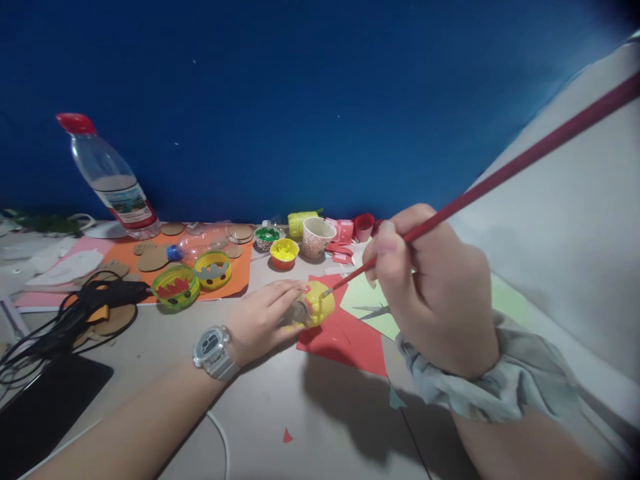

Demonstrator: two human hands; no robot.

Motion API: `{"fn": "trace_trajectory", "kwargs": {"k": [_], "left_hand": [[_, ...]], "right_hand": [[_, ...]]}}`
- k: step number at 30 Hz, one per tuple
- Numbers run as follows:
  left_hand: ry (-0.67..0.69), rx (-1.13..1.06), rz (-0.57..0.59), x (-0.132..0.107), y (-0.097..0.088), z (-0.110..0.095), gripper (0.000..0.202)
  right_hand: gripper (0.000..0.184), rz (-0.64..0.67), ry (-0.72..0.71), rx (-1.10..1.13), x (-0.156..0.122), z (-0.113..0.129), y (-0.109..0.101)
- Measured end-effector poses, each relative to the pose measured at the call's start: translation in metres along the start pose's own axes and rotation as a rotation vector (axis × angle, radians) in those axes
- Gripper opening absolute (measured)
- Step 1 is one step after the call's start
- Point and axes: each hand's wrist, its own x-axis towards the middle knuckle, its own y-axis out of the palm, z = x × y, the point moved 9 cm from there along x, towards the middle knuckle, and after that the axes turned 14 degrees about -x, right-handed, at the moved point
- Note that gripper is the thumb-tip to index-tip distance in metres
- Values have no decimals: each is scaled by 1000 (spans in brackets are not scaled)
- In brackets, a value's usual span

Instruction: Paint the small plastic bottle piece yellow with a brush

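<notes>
My right hand is closed around a long red paintbrush, its handle slanting up to the right. The brush tip touches a clear plastic bottle piece partly coated in yellow paint. Fingers of my left hand grip that piece from the left and cover part of it. Beneath and beside it lies red paper. Just behind stand a small cup of yellow paint and a cup of green paint. Scissors rest on light green paper, partly hidden by my right hand.
A tall red-capped bottle stands at the back left. Two decorated rings sit near orange paper with a small bottle. Black cables and a dark flat device lie left. A patterned paper cup stands behind.
</notes>
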Motion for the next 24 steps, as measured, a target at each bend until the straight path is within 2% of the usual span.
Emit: {"fn": "trace_trajectory", "kwargs": {"k": [5,10,13,16,20,24], "left_hand": [[-28,-50,-15,0,-2,2,45],[-76,-77,-2,-1,0,6,50],[-113,-93,17,-1,2,9,51],[-109,-87,15,-1,2,8,53],[-94,-80,3,-2,1,5,56],[-107,-79,11,-1,3,5,53]], "right_hand": [[15,33,-38,-4,0,4,3],[14,-13,6,30,-1,1,-1],[14,7,-16,6,-1,5,0],[14,2,-24,-46,-1,5,-1],[13,-5,11,16,-1,0,-1],[16,16,-29,-27,-1,3,2]]}}
